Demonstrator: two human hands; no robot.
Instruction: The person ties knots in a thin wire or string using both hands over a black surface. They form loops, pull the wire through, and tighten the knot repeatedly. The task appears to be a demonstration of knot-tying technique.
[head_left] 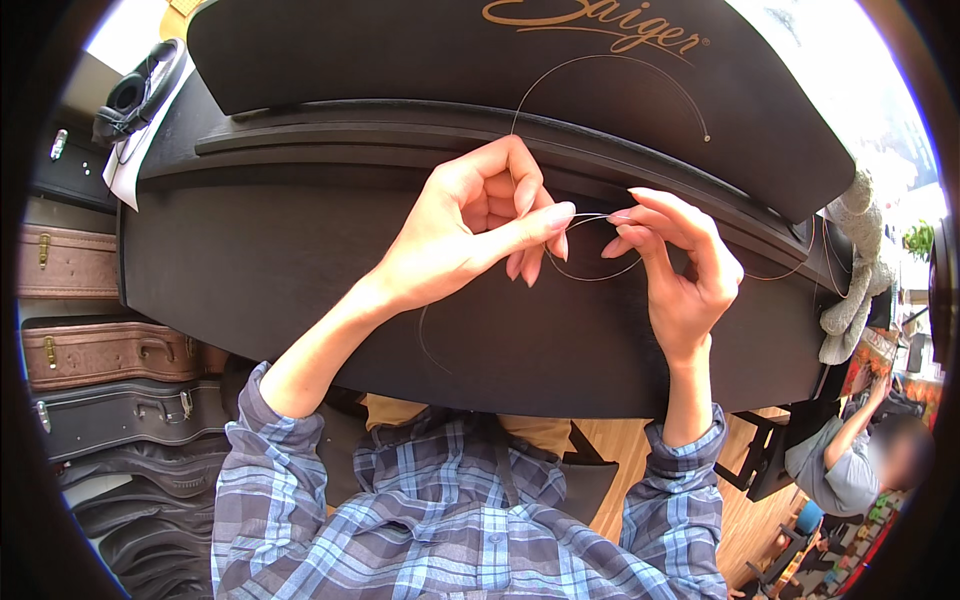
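Observation:
A thin metal guitar string [594, 279] is bent into a small loop between my hands, above a dark piano's closed lid [300, 250]. My left hand [490, 215] pinches the string between thumb and fingers, the other fingers curled. Just to its right, my right hand [685, 250] holds the same string at the fingertips, facing the left thumb. From the left hand one length arcs up and over to the right, finishing in a small ball end [706, 138]. A thin loose strand [427, 345] hangs below my left wrist.
Headphones [130, 100] and white paper [135, 165] lie at the far left. Instrument cases [120, 350] are stacked along the left. A grey plush toy [855, 265] and more thin wires [825, 250] are at the piano's right end. Another person [840, 465] is at the lower right.

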